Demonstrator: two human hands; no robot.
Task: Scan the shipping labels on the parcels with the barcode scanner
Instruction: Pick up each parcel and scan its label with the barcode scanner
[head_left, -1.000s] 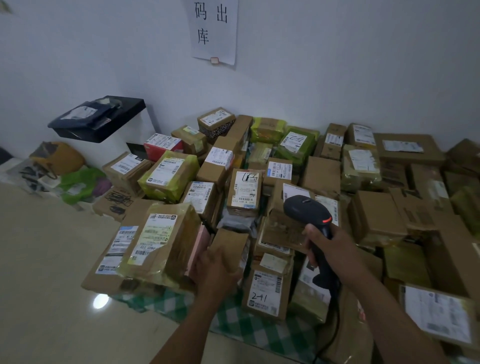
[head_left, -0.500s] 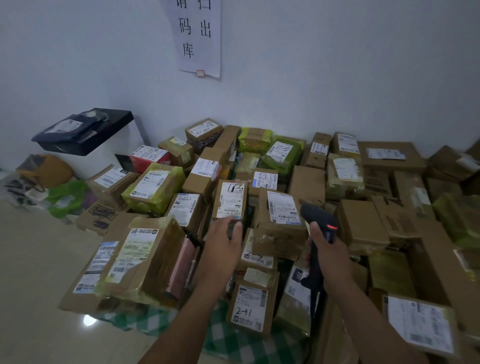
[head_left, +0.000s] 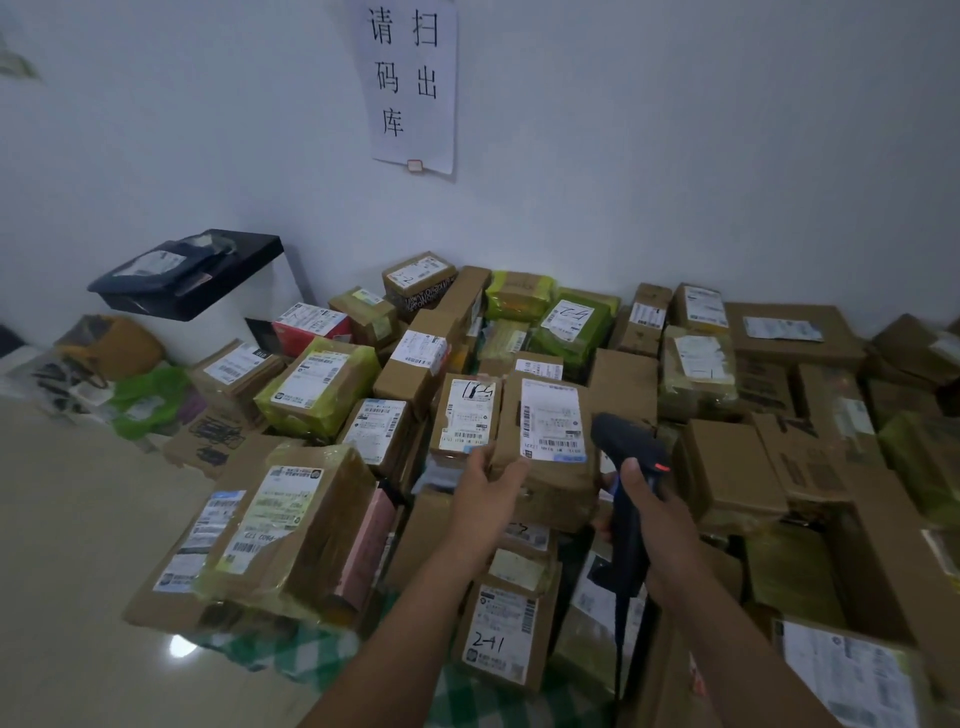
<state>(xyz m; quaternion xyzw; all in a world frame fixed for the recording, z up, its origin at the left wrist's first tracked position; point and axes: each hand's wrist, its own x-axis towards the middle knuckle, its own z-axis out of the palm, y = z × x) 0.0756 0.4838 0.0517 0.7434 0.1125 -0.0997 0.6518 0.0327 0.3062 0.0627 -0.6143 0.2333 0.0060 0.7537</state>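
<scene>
My left hand (head_left: 485, 493) held the lower left corner of a brown box (head_left: 558, 488), fingers (head_left: 511, 472) curled round the edge, the thumb just under its white label (head_left: 551, 420), which faced up at me. My right hand (head_left: 657, 519) gripped the black scanner (head_left: 621, 441) by the handle, fingers wrapped round it. Its head was just right of the label, with a red light glowing on its side. The box was in the middle of a heap of parcels (head_left: 727, 467) on a green checked cloth (head_left: 291, 657), against a white wall with a paper sign (head_left: 410, 83).
</scene>
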